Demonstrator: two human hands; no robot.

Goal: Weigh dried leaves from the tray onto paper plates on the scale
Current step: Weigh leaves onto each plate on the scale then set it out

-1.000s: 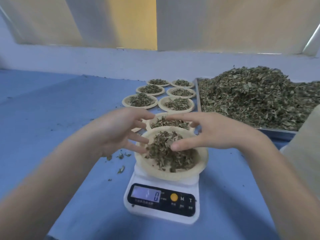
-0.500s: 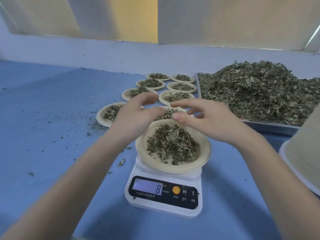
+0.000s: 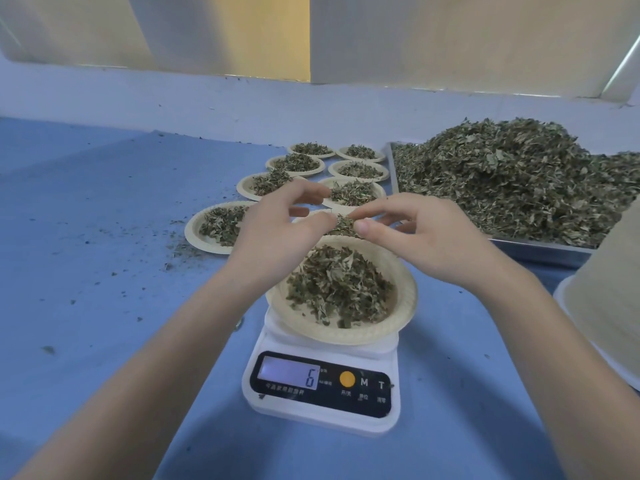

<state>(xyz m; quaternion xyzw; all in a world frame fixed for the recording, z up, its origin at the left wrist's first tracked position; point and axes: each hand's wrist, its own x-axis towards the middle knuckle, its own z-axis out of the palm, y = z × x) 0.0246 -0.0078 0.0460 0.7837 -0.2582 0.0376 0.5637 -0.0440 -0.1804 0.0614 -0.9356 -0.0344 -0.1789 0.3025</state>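
Two hands, left hand [image 3: 273, 233] and right hand [image 3: 419, 237], meet mid-frame, fingers loosely curled over one scale [image 3: 322, 386]; eight filled paper plates [image 3: 341, 289]; one tray [image 3: 540, 249] upper right

Matt paper plate [image 3: 401, 306], glossy white plastic scale [image 3: 322, 410], shiny metal tray [image 3: 540, 249], crumbly dried leaves [image 3: 519, 181].

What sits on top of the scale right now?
A paper plate heaped with dried leaves rests on the scale; the display reads 6. The plate hides the weighing platform. Both hands hover above, their fingertips meeting on a pinch of leaves.
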